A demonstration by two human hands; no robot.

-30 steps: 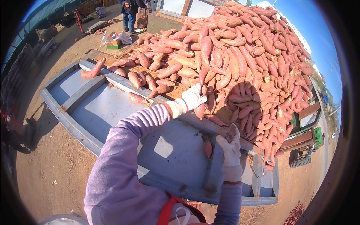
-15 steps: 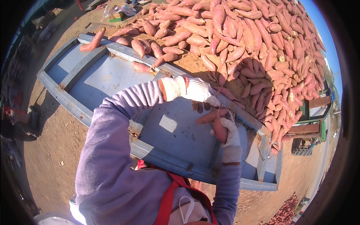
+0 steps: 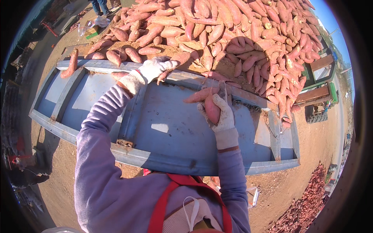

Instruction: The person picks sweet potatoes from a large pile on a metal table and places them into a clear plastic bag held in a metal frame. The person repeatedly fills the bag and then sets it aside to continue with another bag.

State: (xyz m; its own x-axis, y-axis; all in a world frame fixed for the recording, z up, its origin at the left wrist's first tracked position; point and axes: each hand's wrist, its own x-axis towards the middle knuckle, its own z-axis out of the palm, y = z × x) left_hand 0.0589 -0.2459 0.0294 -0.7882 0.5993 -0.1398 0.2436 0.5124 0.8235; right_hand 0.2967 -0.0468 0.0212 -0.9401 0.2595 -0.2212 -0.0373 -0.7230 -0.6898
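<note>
My left hand (image 3: 151, 70), in a white knit glove, is closed on a sweet potato (image 3: 181, 58) at the far rim of the blue metal panel (image 3: 175, 120). A thin reddish tapered end (image 3: 162, 77) hangs below its fingers. Over the middle of the panel, my gloved right hand (image 3: 223, 114) grips a plump sweet potato (image 3: 212, 108). A second, longer sweet potato (image 3: 199, 95) sticks out to the left beside it, and the two seem joined at the top. The fingers' far side is partly hidden.
A large heap of sweet potatoes (image 3: 233, 23) rises beyond the panel. One sweet potato (image 3: 71, 64) leans on its far left rim. A green-framed vehicle (image 3: 324, 91) stands right; another pile (image 3: 303, 206) lies lower right. A person's legs (image 3: 100, 7) show at the top.
My left hand has moved left, away from my right hand, and has taken hold of a sweet potato at the rim. My right hand keeps its hold. The view has shifted.
</note>
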